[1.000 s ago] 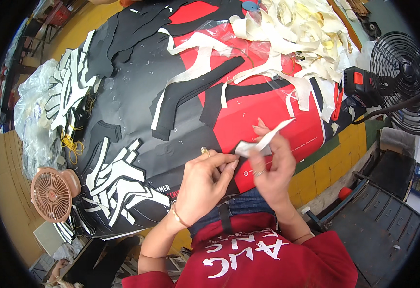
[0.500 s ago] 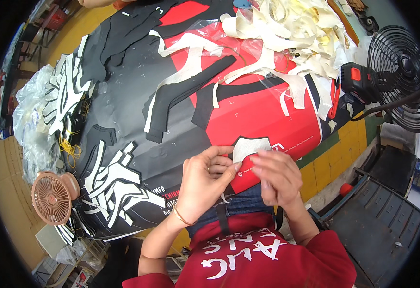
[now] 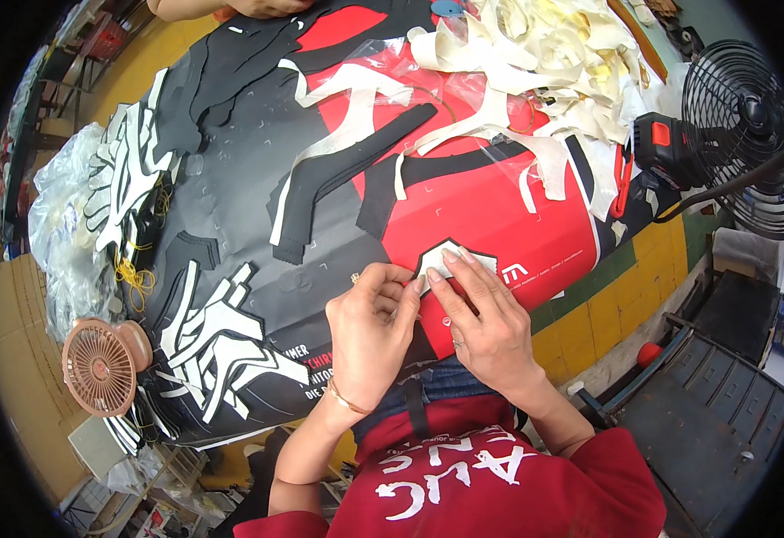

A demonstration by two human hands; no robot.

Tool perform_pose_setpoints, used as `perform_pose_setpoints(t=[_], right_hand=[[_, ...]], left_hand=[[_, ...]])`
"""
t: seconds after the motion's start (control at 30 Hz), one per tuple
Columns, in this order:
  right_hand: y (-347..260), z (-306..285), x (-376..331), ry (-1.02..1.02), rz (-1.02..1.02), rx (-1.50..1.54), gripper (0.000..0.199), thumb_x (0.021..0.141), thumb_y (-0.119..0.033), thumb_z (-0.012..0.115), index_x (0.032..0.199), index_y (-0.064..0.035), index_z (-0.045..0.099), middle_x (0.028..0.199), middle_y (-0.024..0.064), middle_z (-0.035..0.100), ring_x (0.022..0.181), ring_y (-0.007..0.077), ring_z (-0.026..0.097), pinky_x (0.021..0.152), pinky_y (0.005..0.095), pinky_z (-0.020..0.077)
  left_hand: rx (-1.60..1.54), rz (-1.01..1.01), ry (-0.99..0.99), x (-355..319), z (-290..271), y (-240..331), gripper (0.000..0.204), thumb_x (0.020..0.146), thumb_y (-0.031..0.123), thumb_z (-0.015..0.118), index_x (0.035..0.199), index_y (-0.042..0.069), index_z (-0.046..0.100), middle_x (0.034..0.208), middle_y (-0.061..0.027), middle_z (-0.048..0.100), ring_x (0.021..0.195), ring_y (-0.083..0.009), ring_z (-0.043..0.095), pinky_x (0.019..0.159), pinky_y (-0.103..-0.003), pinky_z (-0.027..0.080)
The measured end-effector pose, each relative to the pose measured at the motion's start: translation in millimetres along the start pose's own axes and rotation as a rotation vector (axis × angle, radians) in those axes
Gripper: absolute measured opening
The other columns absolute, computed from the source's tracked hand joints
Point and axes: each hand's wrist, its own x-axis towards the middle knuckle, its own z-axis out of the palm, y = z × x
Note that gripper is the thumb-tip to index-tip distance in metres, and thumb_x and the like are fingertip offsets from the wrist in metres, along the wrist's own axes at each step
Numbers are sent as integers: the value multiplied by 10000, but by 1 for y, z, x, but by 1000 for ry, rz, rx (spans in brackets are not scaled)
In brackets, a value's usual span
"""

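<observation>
My left hand (image 3: 374,314) pinches the left edge of a small white fabric piece with a black border (image 3: 439,257), its thumb and forefinger closed there. My right hand (image 3: 491,318) lies over the piece's right part with fingers stretched out, their tips touching its white face. The fingers hide some of the piece. Beneath it is a red and black printed sheet (image 3: 535,242) covering the table. Just beyond lie dark curved fabric strips (image 3: 338,184) and pale cream strips (image 3: 356,112).
White-and-black cut pieces (image 3: 222,341) are piled at left, near a small pink fan (image 3: 100,366). Another bundle (image 3: 127,175) lies farther back beside clear plastic bags (image 3: 69,215). Cream scraps (image 3: 544,54) heap at the far right, near a black fan (image 3: 746,134). Another person's hand (image 3: 271,7) shows at the top edge.
My right hand has come left and down onto the fabric piece, its fingers now touching it. The piece and my left hand have shifted slightly left and away from me.
</observation>
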Motion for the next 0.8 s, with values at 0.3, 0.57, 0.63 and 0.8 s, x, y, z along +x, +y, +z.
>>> perform_pose_setpoints(t=[0.3,0.57,0.63,0.8], right_hand=[[-6,-1,3,0,23,-25,554,740,27,674,1282,-85,679,1342,148,597,1251,356,591,1036,443,513],[-8,1,3,-14,20,-74,581,706,61,656,1266,-88,691,1340,142,601,1275,355,577,1042,427,508],[-7,1,3,-9,-5,-117,454,795,-5,659,1242,-78,699,1311,146,620,1237,337,606,1013,427,531],[-9,3,1,-13,0,-123,442,818,4,651,1249,-83,698,1310,147,619,1251,345,596,1025,438,521]], left_hand=[[92,65,49,-4,2,-2,125,880,4,725,961,-44,644,681,-107,673,557,-129,668,515,-254,490],[-136,-262,114,-48,-42,-14,167,904,6,720,1043,-59,655,771,-70,695,644,-84,680,572,-214,538],[-181,-282,163,-56,-48,-20,162,907,14,723,1033,-62,656,794,-72,698,652,-78,676,573,-206,543],[-148,-233,248,-61,-45,-28,161,895,27,746,992,-67,658,778,-68,695,638,-67,659,557,-203,534]])
